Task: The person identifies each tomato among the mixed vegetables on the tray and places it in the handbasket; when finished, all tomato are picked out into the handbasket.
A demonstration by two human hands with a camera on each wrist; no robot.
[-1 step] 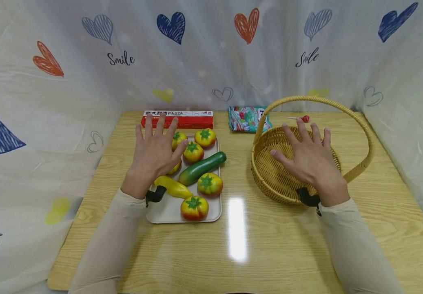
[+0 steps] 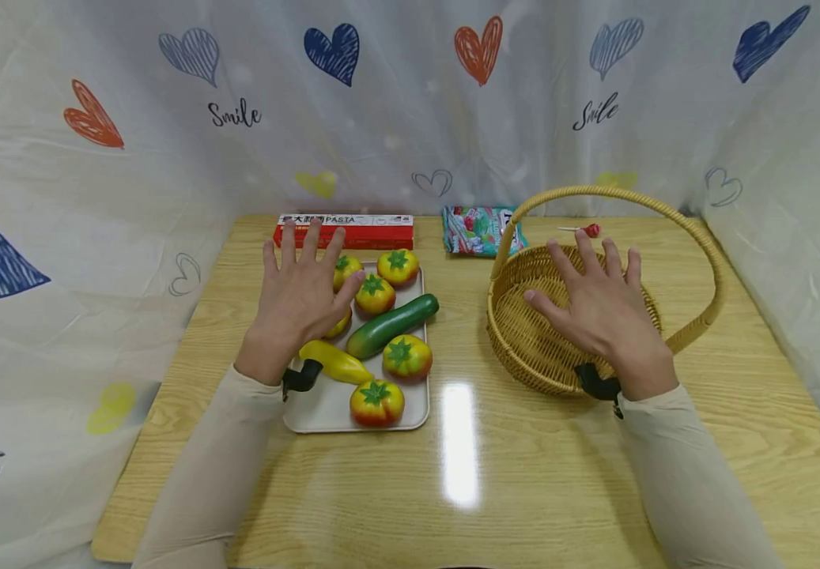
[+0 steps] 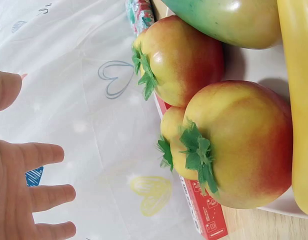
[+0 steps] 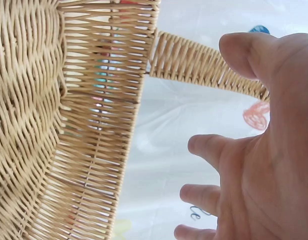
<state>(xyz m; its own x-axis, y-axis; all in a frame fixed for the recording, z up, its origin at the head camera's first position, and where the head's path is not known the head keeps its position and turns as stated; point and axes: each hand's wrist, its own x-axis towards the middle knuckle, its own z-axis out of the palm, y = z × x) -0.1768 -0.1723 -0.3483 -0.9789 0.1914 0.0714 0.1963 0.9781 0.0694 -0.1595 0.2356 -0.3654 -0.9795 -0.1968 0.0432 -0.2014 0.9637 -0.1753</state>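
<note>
My left hand (image 2: 298, 296) is held with fingers spread above the left side of a pale tray (image 2: 317, 415), holding nothing. On the tray lie several yellow-red tomatoes (image 2: 407, 357) with green leafy tops, a green cucumber (image 2: 391, 325) and a yellow banana-shaped piece (image 2: 338, 362), partly hidden by the left wrist. The left wrist view shows the spread fingers apart from the nearest tomato (image 3: 239, 145). Over the round wicker basket (image 2: 516, 359) my right hand (image 2: 598, 304) is spread too, with nothing in it. From the right wrist, the basket's handle (image 4: 194, 62) rises behind the thumb.
Behind the tray lies a red pasta box (image 2: 374, 233). A teal candy bag (image 2: 477, 231) sits to its right, and a red lollipop (image 2: 592, 230) lies behind the basket. The basket's tall handle (image 2: 616, 192) arches over. A printed curtain (image 2: 395, 118) encloses the wooden table (image 2: 538, 474).
</note>
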